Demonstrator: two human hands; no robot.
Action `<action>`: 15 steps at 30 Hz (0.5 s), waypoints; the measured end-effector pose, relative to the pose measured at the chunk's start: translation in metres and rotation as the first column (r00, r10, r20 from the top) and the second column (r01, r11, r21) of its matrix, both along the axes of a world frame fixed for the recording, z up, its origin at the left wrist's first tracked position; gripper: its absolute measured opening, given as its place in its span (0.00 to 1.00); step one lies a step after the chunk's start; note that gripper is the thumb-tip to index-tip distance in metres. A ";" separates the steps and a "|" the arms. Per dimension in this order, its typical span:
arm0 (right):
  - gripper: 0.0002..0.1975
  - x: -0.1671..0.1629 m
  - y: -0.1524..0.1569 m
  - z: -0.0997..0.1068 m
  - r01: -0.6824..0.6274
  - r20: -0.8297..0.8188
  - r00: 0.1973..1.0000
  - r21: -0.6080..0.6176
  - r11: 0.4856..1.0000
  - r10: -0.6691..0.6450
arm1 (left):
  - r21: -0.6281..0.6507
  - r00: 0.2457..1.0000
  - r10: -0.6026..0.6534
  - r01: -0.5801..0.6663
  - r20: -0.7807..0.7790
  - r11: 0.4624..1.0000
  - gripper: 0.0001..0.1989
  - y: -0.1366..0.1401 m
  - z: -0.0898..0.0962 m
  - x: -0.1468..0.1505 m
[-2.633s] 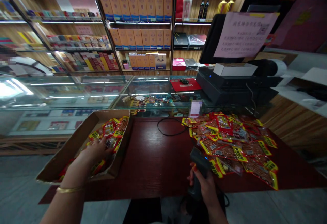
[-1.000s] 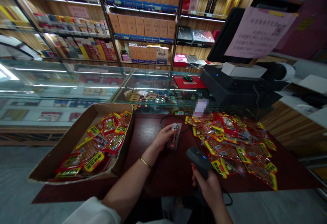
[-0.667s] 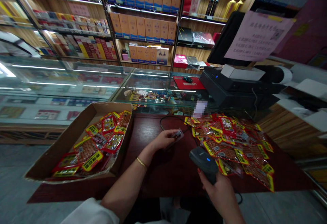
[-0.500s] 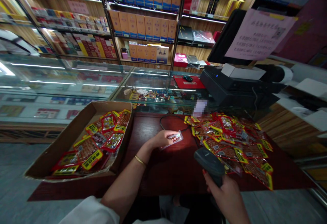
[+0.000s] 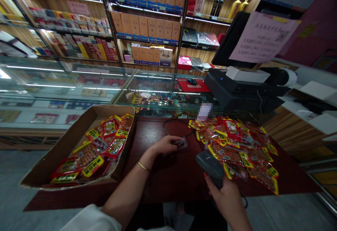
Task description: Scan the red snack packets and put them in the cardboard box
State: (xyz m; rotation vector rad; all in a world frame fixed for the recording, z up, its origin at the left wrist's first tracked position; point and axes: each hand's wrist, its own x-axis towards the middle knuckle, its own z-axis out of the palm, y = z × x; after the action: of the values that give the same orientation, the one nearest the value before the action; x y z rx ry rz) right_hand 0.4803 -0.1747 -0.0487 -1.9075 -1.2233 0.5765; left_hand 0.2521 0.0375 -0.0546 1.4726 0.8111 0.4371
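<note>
While the left hand (image 5: 163, 145) pinches a small clear packet (image 5: 181, 142) between its fingers over the counter (image 5: 150, 132), the right hand (image 5: 228, 196) wraps its fingers around a dark scanner (image 5: 210, 164), near-left of piled snack packs (image 5: 233, 153).

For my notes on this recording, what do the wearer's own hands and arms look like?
Both hands are ungloved. The left hand has a thin gold-coloured bangle at the wrist, and a white sleeve higher up that arm. The right hand shows a red nail; no sleeve is visible there.
</note>
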 end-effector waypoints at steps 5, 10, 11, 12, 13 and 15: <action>0.29 -0.013 0.011 -0.032 0.001 -0.551 0.835 0.023 1.000 0.012 | -0.213 0.955 0.237 -0.197 0.181 0.957 0.28 0.003 -0.013 0.006; 0.32 -0.019 0.011 -0.049 0.096 -0.785 0.619 0.027 0.995 -0.038 | -0.232 0.921 0.305 -0.250 0.241 0.940 0.19 0.004 -0.013 0.036; 0.32 -0.018 0.010 -0.050 0.101 -0.794 0.606 0.035 0.994 -0.033 | -0.221 0.918 0.303 -0.249 0.255 0.943 0.19 0.005 -0.009 0.048; 0.32 -0.017 0.009 -0.050 0.102 -0.800 0.600 0.044 0.994 -0.026 | -0.206 0.918 0.292 -0.242 0.267 0.948 0.19 0.007 -0.004 0.063; 0.33 -0.015 0.008 -0.051 0.103 -0.803 0.596 0.054 0.993 -0.019 | -0.185 0.921 0.274 -0.228 0.278 0.956 0.19 0.010 0.002 0.081; 0.33 -0.013 0.007 -0.054 0.113 -0.802 0.597 0.069 0.991 -0.012 | -0.129 0.929 0.227 -0.197 0.294 0.972 0.17 0.019 0.017 0.122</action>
State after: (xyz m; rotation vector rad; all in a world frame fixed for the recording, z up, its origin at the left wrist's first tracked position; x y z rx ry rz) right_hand 0.4677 -0.1677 -0.1029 -1.2968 -0.5555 1.1469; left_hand 0.3744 0.0567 -0.0378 1.1921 0.7318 0.7603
